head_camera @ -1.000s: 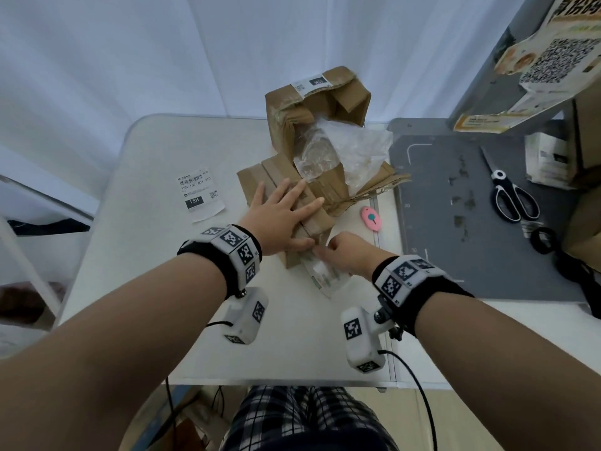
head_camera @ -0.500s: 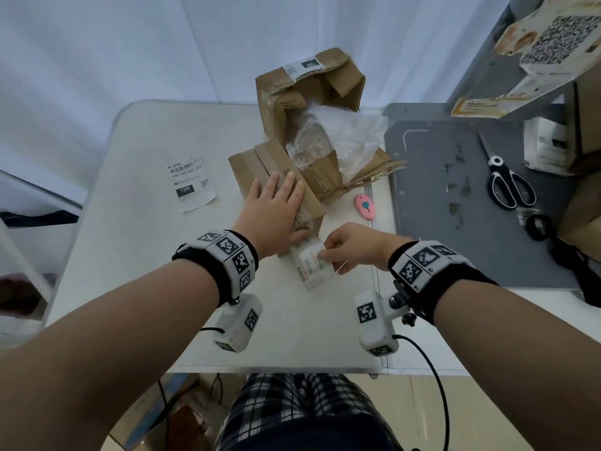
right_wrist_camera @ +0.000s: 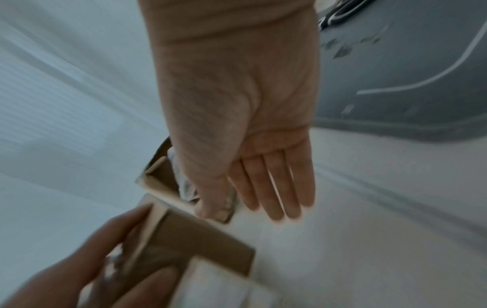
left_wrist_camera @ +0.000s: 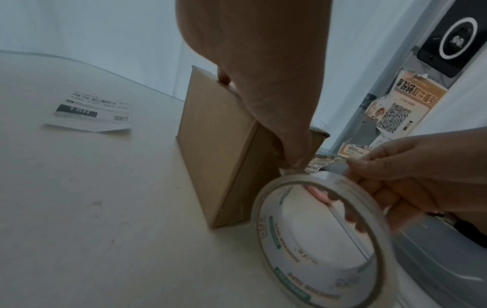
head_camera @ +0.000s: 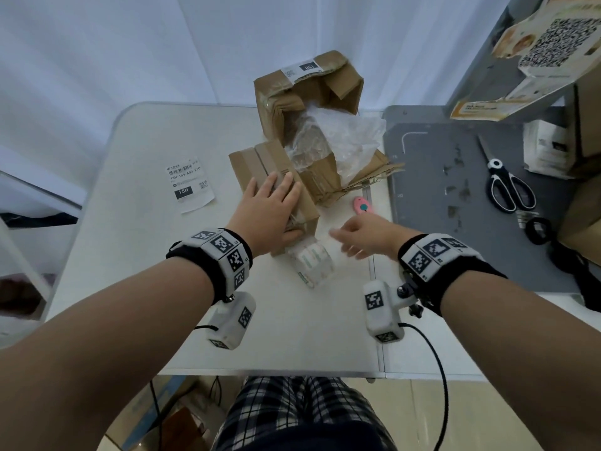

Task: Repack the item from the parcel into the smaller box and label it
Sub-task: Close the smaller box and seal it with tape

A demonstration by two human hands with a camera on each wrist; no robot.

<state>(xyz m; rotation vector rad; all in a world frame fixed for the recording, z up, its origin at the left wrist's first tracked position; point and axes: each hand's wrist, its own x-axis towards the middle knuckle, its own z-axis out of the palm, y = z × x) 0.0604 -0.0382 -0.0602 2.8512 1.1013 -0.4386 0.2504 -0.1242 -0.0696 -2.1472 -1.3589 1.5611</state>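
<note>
Smaller box [head_camera: 276, 187] at desk [head_camera: 130, 255] centre, flaps closed, tape roll [head_camera: 312, 262] at its 6 o'clock, likely trailing strip. Left hand [head_camera: 266, 216] flat, pressing lid. Right hand [head_camera: 361, 236] spread, empty. Opened parcel [head_camera: 305, 92] at 12. Label [head_camera: 188, 183] at 9, unapplied. Sealing underway; cutting, labelling remain.

Left grip [head_camera: 266, 216] flat, fingers straight; right grip [head_camera: 364, 236] loose, fingers extended.

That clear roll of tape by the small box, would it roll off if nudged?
Probably a little: the tape roll seems to stand on its rim, so a nudge could roll or topple it. It looks light, a thin hollow ring. Its free end appears stuck to the small box under the left hand, which might tether it.
</note>
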